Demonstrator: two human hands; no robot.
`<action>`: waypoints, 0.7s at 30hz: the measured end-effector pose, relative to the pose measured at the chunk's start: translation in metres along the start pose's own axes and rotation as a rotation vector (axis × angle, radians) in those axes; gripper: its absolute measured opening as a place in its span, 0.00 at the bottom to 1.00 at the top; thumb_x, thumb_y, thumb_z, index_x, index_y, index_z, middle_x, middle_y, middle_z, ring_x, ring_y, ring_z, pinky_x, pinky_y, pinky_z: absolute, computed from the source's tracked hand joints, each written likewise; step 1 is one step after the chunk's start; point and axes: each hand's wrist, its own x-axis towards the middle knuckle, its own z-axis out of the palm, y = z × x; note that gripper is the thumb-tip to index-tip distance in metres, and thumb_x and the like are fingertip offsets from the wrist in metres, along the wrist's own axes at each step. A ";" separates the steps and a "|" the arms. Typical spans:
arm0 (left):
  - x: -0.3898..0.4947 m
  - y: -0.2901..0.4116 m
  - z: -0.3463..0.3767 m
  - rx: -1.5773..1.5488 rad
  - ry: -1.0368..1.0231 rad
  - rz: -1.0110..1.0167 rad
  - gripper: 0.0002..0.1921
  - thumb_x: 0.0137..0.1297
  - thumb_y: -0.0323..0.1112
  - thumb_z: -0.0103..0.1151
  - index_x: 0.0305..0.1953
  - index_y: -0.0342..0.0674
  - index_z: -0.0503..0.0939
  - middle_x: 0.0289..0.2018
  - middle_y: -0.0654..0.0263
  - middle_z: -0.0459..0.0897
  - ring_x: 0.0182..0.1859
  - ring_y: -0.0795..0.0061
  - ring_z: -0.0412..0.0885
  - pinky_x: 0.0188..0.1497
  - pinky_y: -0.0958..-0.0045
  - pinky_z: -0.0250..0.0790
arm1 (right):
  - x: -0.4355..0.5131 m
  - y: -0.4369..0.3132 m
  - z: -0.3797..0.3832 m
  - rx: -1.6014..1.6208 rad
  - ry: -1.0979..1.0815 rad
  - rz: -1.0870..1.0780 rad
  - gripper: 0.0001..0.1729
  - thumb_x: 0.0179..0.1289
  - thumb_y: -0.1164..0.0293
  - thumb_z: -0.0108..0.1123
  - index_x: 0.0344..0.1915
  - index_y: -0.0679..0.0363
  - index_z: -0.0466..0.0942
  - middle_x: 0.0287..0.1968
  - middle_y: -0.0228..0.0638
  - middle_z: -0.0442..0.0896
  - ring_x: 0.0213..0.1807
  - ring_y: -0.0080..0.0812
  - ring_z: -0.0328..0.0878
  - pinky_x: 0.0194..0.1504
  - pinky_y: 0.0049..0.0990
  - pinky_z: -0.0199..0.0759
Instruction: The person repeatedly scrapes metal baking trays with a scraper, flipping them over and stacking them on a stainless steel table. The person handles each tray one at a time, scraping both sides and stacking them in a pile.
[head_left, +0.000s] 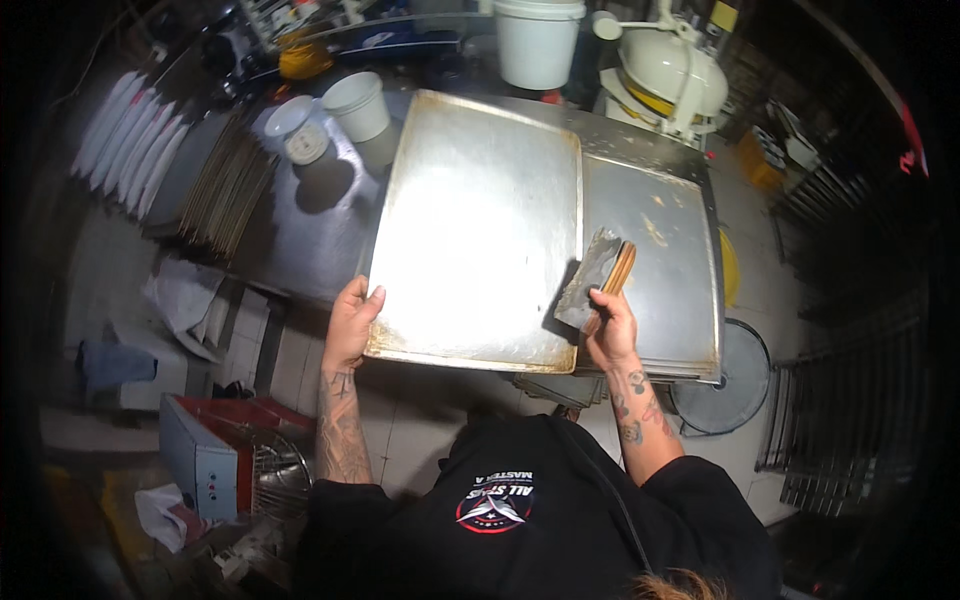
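Observation:
My left hand (352, 322) grips the near left corner of a shallow metal baking tray (472, 240), thumb on top of its rim. In my right hand (616, 330) is a bench scraper with a wooden handle (619, 268) and a worn, crusted metal blade (589, 281). The blade hangs over the tray's right edge and casts a shadow; whether it touches cannot be told. Brown baked-on residue marks the tray's rim and corners. To the right lies a second baking tray (660, 255) with pale residue on it, apparently atop a stack.
Two white tubs (356, 109) (298, 129) stand on the metal table (337, 251), beside upright trays (225, 187). A white bucket (538, 45) and a cream-coloured machine (667, 75) are behind. A round grey lid (724, 379) and metal racks (840, 420) occupy the right; a red-and-grey machine (206, 457) sits lower left.

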 end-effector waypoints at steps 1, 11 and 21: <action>0.009 -0.020 -0.030 0.360 0.002 0.031 0.16 0.84 0.41 0.62 0.36 0.42 0.75 0.33 0.78 0.75 0.37 0.88 0.68 0.41 0.76 0.65 | 0.009 0.024 -0.003 -0.018 0.057 0.067 0.28 0.71 0.76 0.60 0.70 0.62 0.72 0.57 0.41 0.85 0.56 0.37 0.85 0.61 0.38 0.83; 0.101 -0.169 -0.156 1.193 0.225 0.006 0.24 0.86 0.50 0.52 0.57 0.29 0.83 0.58 0.39 0.82 0.61 0.36 0.80 0.70 0.50 0.70 | 0.091 0.141 0.045 -0.449 0.005 0.119 0.20 0.68 0.70 0.67 0.59 0.55 0.77 0.38 0.27 0.80 0.32 0.22 0.75 0.28 0.25 0.70; 0.009 -0.145 0.196 0.375 -0.317 0.036 0.20 0.82 0.37 0.61 0.69 0.38 0.79 0.58 0.55 0.83 0.54 0.64 0.87 0.55 0.66 0.82 | -0.058 -0.100 -0.069 -1.789 -0.085 -0.410 0.31 0.59 0.85 0.62 0.61 0.50 0.85 0.54 0.38 0.87 0.56 0.44 0.86 0.58 0.36 0.81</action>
